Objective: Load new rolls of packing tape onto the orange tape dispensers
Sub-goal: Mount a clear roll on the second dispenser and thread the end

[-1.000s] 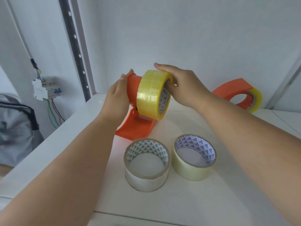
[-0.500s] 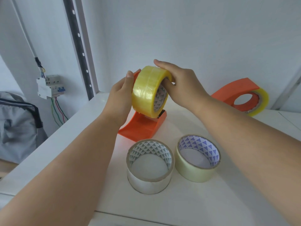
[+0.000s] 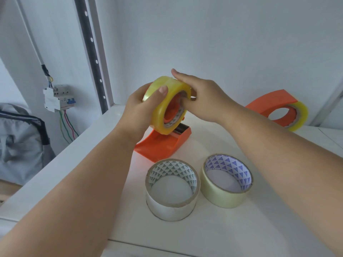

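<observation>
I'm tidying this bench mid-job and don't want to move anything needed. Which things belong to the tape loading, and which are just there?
Part of the job:
- yellow tape roll, held by left hand and right hand
- near orange dispenser
- far orange dispenser
- white roll
- pale roll

Just there:
- breaker box
- grey bag

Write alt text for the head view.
Both hands, left hand and right hand, hold a yellow tape roll on an orange dispenser on a white table; two spare rolls lie nearer, a second loaded dispenser behind.
</observation>
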`<state>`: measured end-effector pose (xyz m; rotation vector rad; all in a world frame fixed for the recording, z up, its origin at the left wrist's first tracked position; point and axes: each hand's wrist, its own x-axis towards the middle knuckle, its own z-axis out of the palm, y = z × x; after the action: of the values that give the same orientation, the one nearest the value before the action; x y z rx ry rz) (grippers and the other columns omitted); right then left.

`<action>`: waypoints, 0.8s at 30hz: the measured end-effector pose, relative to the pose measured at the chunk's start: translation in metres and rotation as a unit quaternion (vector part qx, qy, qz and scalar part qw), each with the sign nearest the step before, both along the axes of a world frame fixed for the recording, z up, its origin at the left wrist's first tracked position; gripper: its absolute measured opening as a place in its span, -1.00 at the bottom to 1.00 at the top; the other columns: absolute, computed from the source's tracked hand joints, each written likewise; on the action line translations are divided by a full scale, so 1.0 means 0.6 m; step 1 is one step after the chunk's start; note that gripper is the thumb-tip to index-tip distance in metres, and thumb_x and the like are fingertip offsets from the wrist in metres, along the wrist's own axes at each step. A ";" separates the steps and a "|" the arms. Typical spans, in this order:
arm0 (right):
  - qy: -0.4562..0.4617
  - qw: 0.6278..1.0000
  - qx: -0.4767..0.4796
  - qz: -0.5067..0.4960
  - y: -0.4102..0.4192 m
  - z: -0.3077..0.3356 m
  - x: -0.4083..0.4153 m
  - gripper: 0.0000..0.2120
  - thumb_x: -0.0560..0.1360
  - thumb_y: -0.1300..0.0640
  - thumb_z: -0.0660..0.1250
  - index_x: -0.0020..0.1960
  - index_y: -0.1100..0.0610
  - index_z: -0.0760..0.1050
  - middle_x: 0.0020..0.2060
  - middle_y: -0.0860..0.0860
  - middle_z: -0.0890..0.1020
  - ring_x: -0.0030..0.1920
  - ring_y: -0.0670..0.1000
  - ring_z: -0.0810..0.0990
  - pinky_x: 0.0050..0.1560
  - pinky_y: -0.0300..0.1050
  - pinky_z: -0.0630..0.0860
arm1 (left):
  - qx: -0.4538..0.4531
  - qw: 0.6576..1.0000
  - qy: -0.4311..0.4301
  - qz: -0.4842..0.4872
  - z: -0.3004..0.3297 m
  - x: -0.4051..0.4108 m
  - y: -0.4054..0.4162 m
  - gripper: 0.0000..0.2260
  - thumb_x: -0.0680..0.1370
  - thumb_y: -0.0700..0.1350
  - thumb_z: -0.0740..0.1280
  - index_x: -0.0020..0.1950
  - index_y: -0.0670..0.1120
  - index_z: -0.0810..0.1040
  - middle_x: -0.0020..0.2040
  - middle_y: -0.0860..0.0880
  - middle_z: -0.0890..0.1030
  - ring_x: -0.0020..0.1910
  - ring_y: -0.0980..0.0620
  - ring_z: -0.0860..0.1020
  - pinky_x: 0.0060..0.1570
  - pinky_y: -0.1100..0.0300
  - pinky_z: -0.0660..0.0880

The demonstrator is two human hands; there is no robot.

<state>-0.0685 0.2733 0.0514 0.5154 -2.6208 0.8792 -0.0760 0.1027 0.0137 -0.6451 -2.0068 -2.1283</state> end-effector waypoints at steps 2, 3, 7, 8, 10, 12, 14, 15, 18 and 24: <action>-0.023 0.999 -0.013 0.018 0.004 0.005 0.000 -0.42 0.49 0.22 0.30 0.46 -0.07 0.27 0.38 -0.11 0.42 0.31 -0.10 0.46 0.32 -0.18 0.39 | 0.001 1.000 -0.002 0.001 0.003 0.004 0.000 -0.70 0.52 0.08 0.30 0.12 -0.10 0.56 -0.13 0.02 0.68 -0.15 0.06 0.67 -0.23 0.27 0.54; -0.035 0.999 -0.025 0.026 0.006 0.008 0.000 -0.42 0.48 0.25 0.30 0.45 -0.06 0.29 0.36 -0.13 0.42 0.30 -0.11 0.47 0.32 -0.17 0.40 | 0.007 1.000 -0.005 -0.002 0.005 0.007 0.000 -0.75 0.55 0.05 0.28 0.06 -0.09 0.58 -0.18 0.03 0.68 -0.18 0.06 0.67 -0.25 0.27 0.54; -0.069 0.995 -0.053 0.044 0.014 0.018 -0.001 -0.48 0.50 0.30 0.31 0.41 -0.02 0.36 0.28 -0.16 0.47 0.27 -0.13 0.49 0.27 -0.25 0.41 | -0.013 0.999 -0.011 0.037 0.011 0.011 0.002 -0.67 0.59 0.07 0.19 -0.12 -0.13 0.61 -0.26 -0.06 0.67 -0.25 0.04 0.66 -0.26 0.24 0.58; -0.072 0.995 -0.054 0.047 0.016 0.019 -0.001 -0.50 0.51 0.29 0.31 0.41 0.00 0.36 0.32 -0.13 0.46 0.31 -0.12 0.47 0.29 -0.25 0.40 | -0.030 0.998 -0.009 0.056 0.011 0.011 0.002 -0.61 0.59 0.11 0.19 -0.12 -0.17 0.61 -0.24 -0.16 0.66 -0.25 0.00 0.65 -0.21 0.17 0.60; -0.073 0.995 -0.050 0.043 0.018 0.016 0.000 -0.51 0.53 0.26 0.31 0.42 0.00 0.35 0.37 -0.10 0.43 0.35 -0.11 0.43 0.34 -0.22 0.36 | -0.042 0.993 0.004 0.108 0.009 0.007 0.002 -0.58 0.56 0.16 0.22 -0.08 -0.19 0.62 -0.16 -0.29 0.62 -0.23 -0.05 0.61 -0.13 0.02 0.57; -0.069 0.996 -0.048 0.030 0.019 0.012 0.001 -0.50 0.54 0.25 0.30 0.42 -0.03 0.33 0.38 -0.12 0.42 0.34 -0.12 0.43 0.31 -0.29 0.34 | -0.011 0.985 0.018 0.170 0.008 0.003 0.001 -0.72 0.53 0.13 0.29 -0.01 -0.04 0.65 -0.15 -0.12 0.66 -0.16 0.08 0.61 -0.12 0.15 0.55; -0.056 0.997 -0.044 0.014 0.018 0.009 0.005 -0.50 0.53 0.22 0.31 0.42 -0.07 0.33 0.38 -0.14 0.42 0.30 -0.13 0.46 0.25 -0.37 0.33 | 0.005 0.978 0.027 0.207 0.011 0.002 0.000 -0.83 0.51 0.10 0.32 0.02 0.09 0.62 -0.08 0.08 0.67 -0.06 0.14 0.62 -0.01 0.18 0.56; -0.049 0.998 -0.040 0.005 0.017 0.008 0.006 -0.50 0.53 0.20 0.32 0.41 -0.09 0.33 0.37 -0.14 0.43 0.28 -0.13 0.48 0.24 -0.37 0.34 | 0.002 0.977 0.028 0.209 0.011 0.002 0.000 -0.86 0.52 0.08 0.32 0.01 0.10 0.62 -0.07 0.11 0.67 -0.05 0.15 0.62 0.02 0.18 0.56; -0.045 0.998 -0.028 -0.013 0.014 0.004 0.011 -0.49 0.51 0.17 0.35 0.41 -0.09 0.35 0.34 -0.12 0.48 0.16 -0.10 0.57 0.22 -0.32 0.37 | -0.013 0.978 0.023 0.207 0.014 0.001 -0.003 -0.85 0.55 0.05 0.29 -0.08 0.10 0.65 -0.16 0.11 0.68 -0.16 0.14 0.61 -0.05 0.19 0.55; -0.056 0.998 0.013 -0.023 0.008 -0.017 0.015 -0.48 0.44 0.08 0.44 0.37 -0.01 0.41 0.23 -0.05 0.58 0.04 -0.06 0.63 0.22 -0.18 0.45 | -0.069 0.978 -0.015 0.195 0.010 -0.013 -0.024 -0.68 0.55 0.04 0.29 -0.28 -0.12 0.63 -0.34 -0.11 0.49 -0.38 0.00 0.40 -0.28 0.15 0.38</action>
<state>-0.0594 0.2779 0.0413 0.4210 -2.7367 0.8835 -0.0838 0.0886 0.0197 -0.2098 -2.1021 -1.7928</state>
